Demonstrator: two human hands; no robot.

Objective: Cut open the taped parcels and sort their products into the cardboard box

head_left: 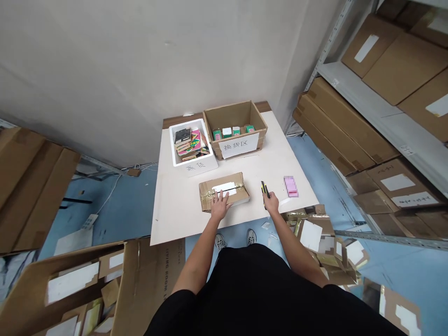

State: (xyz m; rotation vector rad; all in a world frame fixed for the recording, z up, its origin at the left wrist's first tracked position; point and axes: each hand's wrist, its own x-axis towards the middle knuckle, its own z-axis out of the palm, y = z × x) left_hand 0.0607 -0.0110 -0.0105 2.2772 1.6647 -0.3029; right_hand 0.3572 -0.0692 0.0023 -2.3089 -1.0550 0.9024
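Observation:
A small taped cardboard parcel (229,184) with a white label lies on the white table (182,205). My left hand (220,205) rests flat on its near left corner, fingers spread. My right hand (271,203) is closed round a black and yellow box cutter (264,189), which points away from me just right of the parcel. A small pink packet (290,185) lies on the table to the right of the cutter.
At the table's back stand a white foam box (210,163) of mixed packets and a labelled cardboard box (261,133) of small items. Shelves of cartons (385,88) rise on the right. Flattened boxes (325,233) litter the floor; an open carton (133,280) stands front left.

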